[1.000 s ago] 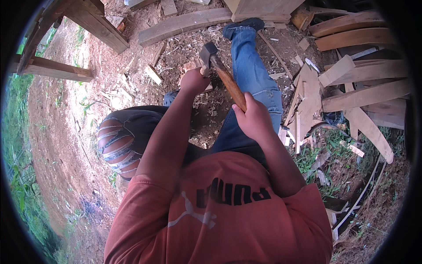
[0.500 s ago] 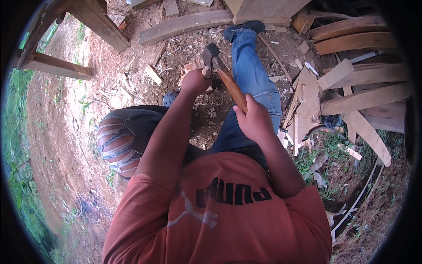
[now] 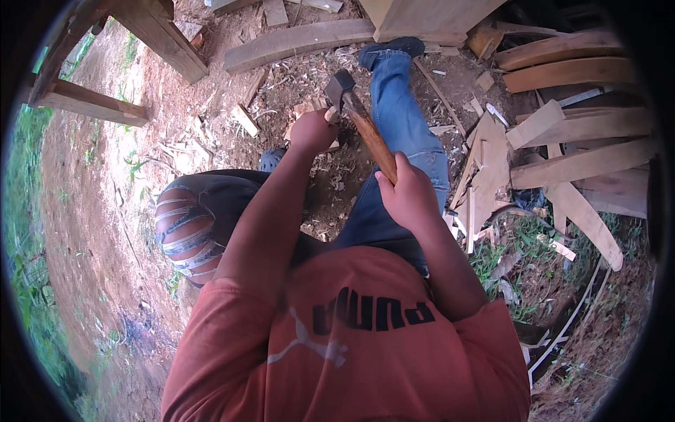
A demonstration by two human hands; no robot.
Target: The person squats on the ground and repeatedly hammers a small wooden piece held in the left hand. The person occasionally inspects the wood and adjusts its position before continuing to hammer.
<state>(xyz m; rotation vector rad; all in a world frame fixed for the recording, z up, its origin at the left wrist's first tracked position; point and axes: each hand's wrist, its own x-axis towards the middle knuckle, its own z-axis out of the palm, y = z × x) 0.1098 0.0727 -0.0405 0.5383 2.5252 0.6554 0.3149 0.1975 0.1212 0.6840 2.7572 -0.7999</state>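
Note:
My right hand (image 3: 409,191) is closed around the lower end of a hatchet's brown wooden handle. The hatchet (image 3: 370,135) slants up and to the left, its dark metal head beside my left hand. My left hand (image 3: 311,131) is closed on a small piece of wood (image 3: 330,115), whose pale end shows by the thumb, close to the hatchet's head. Most of that piece is hidden by my fingers. Behind my left hand, a pale wooden block (image 3: 307,107) lies low on the ground, partly covered.
Wood chips and shavings litter the dirt between my legs. A long curved plank (image 3: 295,43) lies ahead. Several curved boards (image 3: 583,126) are stacked at the right, with cut offcuts (image 3: 490,165) nearer. A timber frame (image 3: 158,42) stands at the far left.
Both hands and the hatchet stay in nearly the same place. Only a very slight shift of the hatchet and the view shows.

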